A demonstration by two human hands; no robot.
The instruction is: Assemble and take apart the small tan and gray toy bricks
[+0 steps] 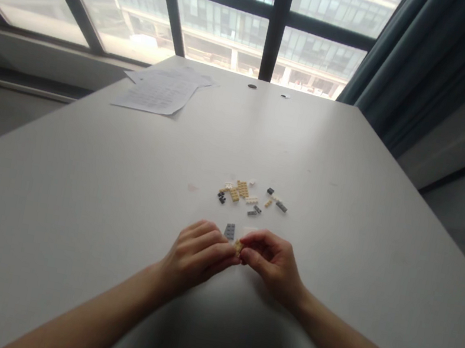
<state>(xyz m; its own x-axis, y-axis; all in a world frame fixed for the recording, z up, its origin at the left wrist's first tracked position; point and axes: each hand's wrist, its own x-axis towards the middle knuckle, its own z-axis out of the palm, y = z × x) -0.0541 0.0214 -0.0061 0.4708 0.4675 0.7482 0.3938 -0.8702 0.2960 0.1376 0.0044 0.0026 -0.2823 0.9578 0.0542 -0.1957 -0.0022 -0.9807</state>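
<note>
Between the fingertips of both hands is a small tan toy brick (238, 247), partly covered by the fingers. My left hand (203, 253) is closed on it from the left, palm down. From the right, the thumb and fingers of my right hand (269, 259) pinch the same brick. Just beyond my left fingers lies a grey studded plate (229, 231). A white piece (250, 230) shows in part behind my right fingers.
Farther out on the white table (98, 192) lie several loose toy bricks: tan plates (242, 189), black pieces (222, 197), a dark grey brick (281, 206) and white pieces (252, 200). Printed papers (157, 92) rest at the far left, before the window. A curtain (395, 65) hangs at right.
</note>
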